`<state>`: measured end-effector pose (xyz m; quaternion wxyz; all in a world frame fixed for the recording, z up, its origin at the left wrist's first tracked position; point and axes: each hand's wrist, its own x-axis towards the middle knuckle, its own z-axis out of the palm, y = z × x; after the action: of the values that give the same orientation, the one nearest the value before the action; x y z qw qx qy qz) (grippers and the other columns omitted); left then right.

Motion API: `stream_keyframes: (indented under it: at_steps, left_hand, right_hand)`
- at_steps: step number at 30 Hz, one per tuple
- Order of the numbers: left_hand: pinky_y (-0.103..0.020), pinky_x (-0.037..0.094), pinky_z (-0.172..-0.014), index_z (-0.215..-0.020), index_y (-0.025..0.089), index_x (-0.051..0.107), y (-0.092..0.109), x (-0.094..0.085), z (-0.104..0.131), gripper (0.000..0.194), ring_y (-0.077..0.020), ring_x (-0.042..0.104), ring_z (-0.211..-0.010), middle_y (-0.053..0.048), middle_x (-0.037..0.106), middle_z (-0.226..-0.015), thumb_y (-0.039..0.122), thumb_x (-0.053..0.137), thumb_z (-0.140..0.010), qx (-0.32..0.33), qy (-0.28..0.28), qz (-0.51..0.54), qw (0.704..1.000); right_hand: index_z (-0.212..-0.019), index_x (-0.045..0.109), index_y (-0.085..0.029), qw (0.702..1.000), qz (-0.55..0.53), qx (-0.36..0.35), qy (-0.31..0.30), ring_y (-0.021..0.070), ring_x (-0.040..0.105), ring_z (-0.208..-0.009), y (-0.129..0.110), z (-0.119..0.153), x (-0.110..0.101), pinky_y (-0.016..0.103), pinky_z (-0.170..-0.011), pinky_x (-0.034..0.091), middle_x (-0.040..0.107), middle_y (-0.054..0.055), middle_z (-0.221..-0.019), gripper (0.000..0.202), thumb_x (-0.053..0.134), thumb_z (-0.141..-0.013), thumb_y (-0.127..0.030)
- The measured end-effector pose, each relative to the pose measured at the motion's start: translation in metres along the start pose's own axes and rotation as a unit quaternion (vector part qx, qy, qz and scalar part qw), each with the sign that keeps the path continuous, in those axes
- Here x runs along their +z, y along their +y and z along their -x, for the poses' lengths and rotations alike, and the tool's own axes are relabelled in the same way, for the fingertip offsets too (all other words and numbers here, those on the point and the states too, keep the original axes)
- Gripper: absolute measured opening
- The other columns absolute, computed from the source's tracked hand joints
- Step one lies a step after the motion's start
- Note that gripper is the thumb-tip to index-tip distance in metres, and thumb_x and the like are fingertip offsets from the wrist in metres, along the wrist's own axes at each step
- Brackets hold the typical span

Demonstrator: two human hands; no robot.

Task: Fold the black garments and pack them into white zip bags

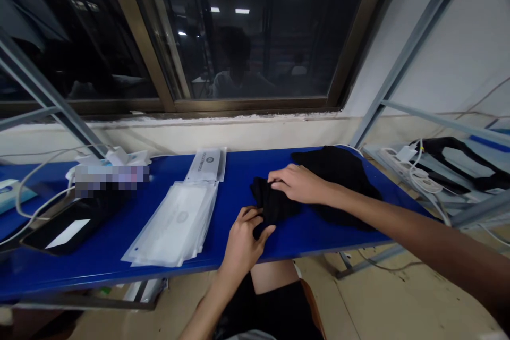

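A small bunched black cloth (277, 206) lies on the blue table (235, 170) near its front edge. My left hand (245, 236) grips the cloth's left side, thumb and fingers bent around its edge. At the cloth's upper edge, my right hand (295, 183) pinches the fabric between thumb and fingers. A larger heap of black cloth (342, 175) lies to the right, partly under my right forearm. Left of my hands is a fanned stack of frosted plastic bags (175, 223), with more printed bags (207, 163) behind it.
A black phone-like object (59, 234) and a power strip with white plugs (119, 156) are at the left, with cables around them. Metal frame posts (402, 69) rise at both sides. Behind the table are a wall and a dark window (255, 53).
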<state>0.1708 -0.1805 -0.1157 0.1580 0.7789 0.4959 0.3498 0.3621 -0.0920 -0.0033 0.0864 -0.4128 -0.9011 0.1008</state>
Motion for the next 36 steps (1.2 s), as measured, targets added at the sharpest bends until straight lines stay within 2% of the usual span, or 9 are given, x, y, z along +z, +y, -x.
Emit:
stream_keyframes:
  at_steps: [5,8,13,17,19,24,29,32,36]
  left_hand:
    - [-0.046,0.055,-0.092,-0.076,0.022,0.072,-0.005,0.006,-0.004,0.026,-0.0281,0.061,-0.108,-0.009,0.075,-0.091,0.029,0.058,-0.097,-0.050,0.040,0.048,0.997]
    - [-0.046,0.056,-0.089,-0.083,0.023,0.075,-0.008,0.005,-0.005,0.027,-0.0273,0.063,-0.101,-0.008,0.075,-0.087,0.030,0.054,-0.099,-0.074,0.053,0.063,0.994]
    - [-0.047,0.057,-0.087,-0.101,0.020,0.076,-0.013,0.010,-0.006,0.026,-0.0292,0.067,-0.101,-0.013,0.075,-0.098,0.034,0.054,-0.097,-0.129,0.112,0.079,0.982]
    - [-0.045,0.057,-0.089,-0.134,0.019,0.060,-0.013,0.012,-0.004,0.039,-0.0268,0.069,-0.100,-0.011,0.074,-0.101,0.031,0.055,-0.097,-0.144,0.123,0.112,0.975]
    - [-0.044,0.057,-0.090,-0.143,0.020,0.051,-0.012,0.013,-0.002,0.046,-0.0251,0.068,-0.100,-0.011,0.072,-0.102,0.027,0.053,-0.098,-0.139,0.122,0.109,0.977]
    - [-0.047,0.056,-0.092,-0.124,0.018,0.068,-0.009,0.016,0.002,0.033,-0.0264,0.061,-0.106,-0.016,0.064,-0.110,0.022,0.045,-0.100,-0.121,0.155,0.026,0.980]
    - [-0.055,0.051,-0.095,-0.111,0.023,0.074,-0.006,0.012,0.003,0.030,-0.0317,0.051,-0.110,-0.012,0.068,-0.110,0.019,0.047,-0.099,-0.083,0.167,-0.049,0.981]
    - [-0.053,0.051,-0.092,-0.113,0.022,0.073,-0.007,0.009,0.005,0.031,-0.0310,0.053,-0.102,-0.011,0.070,-0.104,0.018,0.046,-0.099,-0.097,0.160,-0.063,0.980]
    - [-0.051,0.050,-0.093,-0.118,0.020,0.073,-0.016,0.002,0.007,0.033,-0.0316,0.054,-0.102,-0.011,0.073,-0.105,0.016,0.048,-0.096,-0.108,0.134,-0.085,0.981]
  right_hand:
    - [-0.093,0.074,-0.021,0.999,-0.011,0.035,-0.039,0.0293,0.065,-0.112,0.021,-0.067,0.039,0.033,-0.081,0.047,0.073,0.010,-0.118,0.011,0.066,-0.086,-0.022]
    - [-0.087,0.075,-0.019,0.999,-0.031,0.016,-0.024,0.0239,0.069,-0.102,0.032,-0.080,0.062,0.030,-0.083,0.047,0.076,0.008,-0.109,0.009,0.068,-0.083,-0.021]
    - [-0.075,0.074,-0.019,0.998,-0.068,0.014,0.006,0.0187,0.070,-0.076,0.045,-0.081,0.073,0.028,-0.075,0.048,0.076,0.003,-0.076,0.015,0.065,-0.086,-0.024]
    - [-0.092,0.073,-0.017,0.994,-0.101,0.023,0.038,0.0168,0.071,-0.077,0.047,-0.074,0.079,0.025,-0.073,0.049,0.077,0.003,-0.082,0.011,0.065,-0.086,-0.021]
    - [-0.112,0.069,-0.019,0.992,-0.108,0.018,0.068,0.0167,0.071,-0.084,0.044,-0.066,0.085,0.026,-0.077,0.051,0.077,0.004,-0.095,0.026,0.064,-0.086,-0.017]
    - [-0.113,0.073,-0.019,0.970,-0.007,-0.161,0.183,0.0249,0.063,-0.114,0.036,-0.048,0.104,0.042,-0.097,0.051,0.070,0.013,-0.125,0.033,0.045,-0.097,-0.011]
    - [-0.114,0.075,-0.018,0.960,-0.066,-0.231,0.146,0.0233,0.067,-0.109,0.040,-0.047,0.111,0.040,-0.095,0.056,0.076,0.011,-0.116,0.038,0.040,-0.101,-0.015]
    - [-0.139,0.062,-0.019,0.969,-0.076,-0.221,0.076,0.0256,0.052,-0.135,0.040,-0.038,0.105,0.047,-0.113,0.044,0.063,0.008,-0.141,0.042,0.043,-0.102,-0.025]
    - [-0.163,0.021,-0.020,0.988,-0.063,-0.138,-0.016,0.0330,0.008,-0.157,0.032,-0.018,0.099,0.057,-0.126,0.013,0.021,0.005,-0.168,0.074,0.041,-0.102,-0.056]
